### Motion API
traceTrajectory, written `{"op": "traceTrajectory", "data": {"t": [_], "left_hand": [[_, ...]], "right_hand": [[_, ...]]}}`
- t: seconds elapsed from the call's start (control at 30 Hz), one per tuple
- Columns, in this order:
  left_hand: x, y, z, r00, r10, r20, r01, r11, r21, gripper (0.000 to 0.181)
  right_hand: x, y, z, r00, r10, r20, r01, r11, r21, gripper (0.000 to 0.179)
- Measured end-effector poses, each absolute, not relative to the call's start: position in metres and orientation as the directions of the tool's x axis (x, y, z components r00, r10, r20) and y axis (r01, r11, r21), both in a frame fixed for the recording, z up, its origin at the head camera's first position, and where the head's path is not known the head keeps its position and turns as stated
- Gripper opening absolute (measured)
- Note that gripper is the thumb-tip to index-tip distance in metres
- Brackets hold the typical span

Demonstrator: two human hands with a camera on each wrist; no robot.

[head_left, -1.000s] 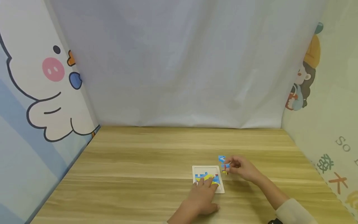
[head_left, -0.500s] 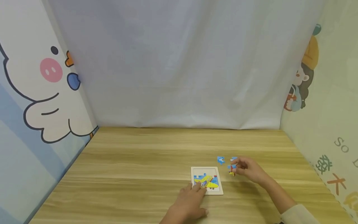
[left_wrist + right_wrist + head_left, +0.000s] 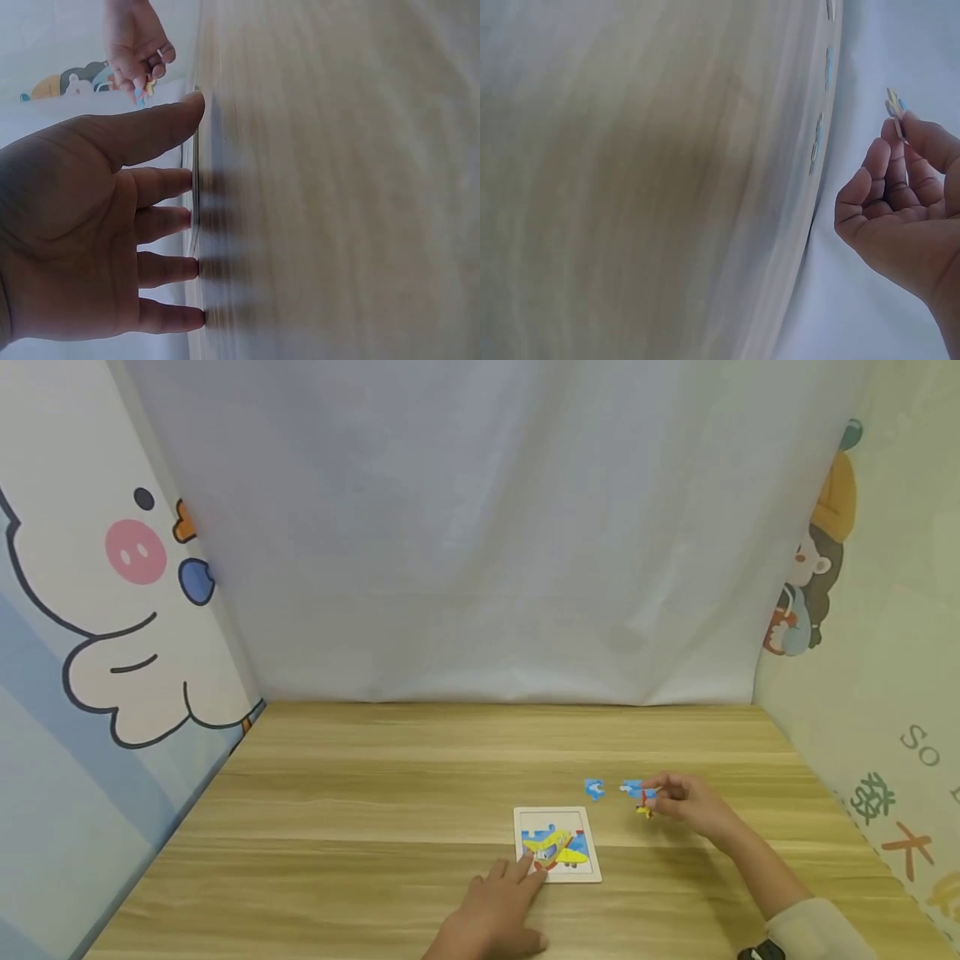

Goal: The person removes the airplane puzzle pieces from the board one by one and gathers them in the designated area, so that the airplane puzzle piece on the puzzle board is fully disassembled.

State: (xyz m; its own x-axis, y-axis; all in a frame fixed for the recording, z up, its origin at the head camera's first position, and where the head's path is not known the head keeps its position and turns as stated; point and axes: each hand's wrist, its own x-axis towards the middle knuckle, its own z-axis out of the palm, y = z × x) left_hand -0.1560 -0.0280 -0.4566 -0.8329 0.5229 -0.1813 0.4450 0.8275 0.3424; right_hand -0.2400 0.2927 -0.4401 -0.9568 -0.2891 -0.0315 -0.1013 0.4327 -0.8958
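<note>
In the head view a square puzzle board [image 3: 566,819] with a pale rim lies on the table. A yellow airplane picture [image 3: 553,847] fills its lower part, and its upper strip is bare wood. My left hand [image 3: 498,902] rests with spread fingers at the board's lower left corner, fingertips over the rim. To the right of the board, my right hand [image 3: 697,810] pinches a puzzle piece [image 3: 643,811] in blue, red and yellow between thumb and fingers. The right wrist view shows this puzzle piece [image 3: 894,106] edge-on, raised above the table.
Beyond the board lie a blue and white puzzle piece [image 3: 593,788] and, further right, another blue piece [image 3: 628,787], partly overlapped by the held one. A pale curtain [image 3: 480,568] hangs behind the wooden table [image 3: 337,810], with printed walls on both sides.
My right hand has moved right, away from the board, with the pinched puzzle piece. My left hand has drawn back down and left, uncovering the airplane picture. A second loose piece has come into view.
</note>
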Motion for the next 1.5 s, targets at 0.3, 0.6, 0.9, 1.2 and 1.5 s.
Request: {"op": "traceTrajectory", "data": {"t": [0.3, 0.6, 0.9, 1.2, 1.5], "left_hand": [[-0.154, -0.028, -0.458, -0.826, 0.522, -0.213, 0.428, 0.826, 0.367, 0.081], [-0.156, -0.027, -0.458, -0.821, 0.51, -0.255, 0.415, 0.841, 0.347, 0.087], [-0.157, -0.025, -0.459, -0.828, 0.492, -0.27, 0.4, 0.854, 0.333, 0.089], [-0.156, -0.023, -0.457, -0.83, 0.483, -0.279, 0.384, 0.857, 0.343, 0.088], [-0.154, -0.024, -0.455, -0.838, 0.488, -0.243, 0.398, 0.852, 0.34, 0.087]], "right_hand": [[-0.247, 0.31, -0.445, -0.975, -0.216, -0.045, -0.052, 0.423, -0.905, 0.037], [-0.256, 0.326, -0.446, -0.983, -0.179, -0.048, -0.04, 0.456, -0.889, 0.039], [-0.267, 0.333, -0.446, -0.985, -0.155, -0.08, -0.012, 0.517, -0.856, 0.039], [-0.275, 0.334, -0.453, -0.991, -0.118, -0.07, -0.015, 0.596, -0.803, 0.032], [-0.277, 0.331, -0.454, -0.996, -0.057, -0.069, 0.01, 0.704, -0.71, 0.031]]}}
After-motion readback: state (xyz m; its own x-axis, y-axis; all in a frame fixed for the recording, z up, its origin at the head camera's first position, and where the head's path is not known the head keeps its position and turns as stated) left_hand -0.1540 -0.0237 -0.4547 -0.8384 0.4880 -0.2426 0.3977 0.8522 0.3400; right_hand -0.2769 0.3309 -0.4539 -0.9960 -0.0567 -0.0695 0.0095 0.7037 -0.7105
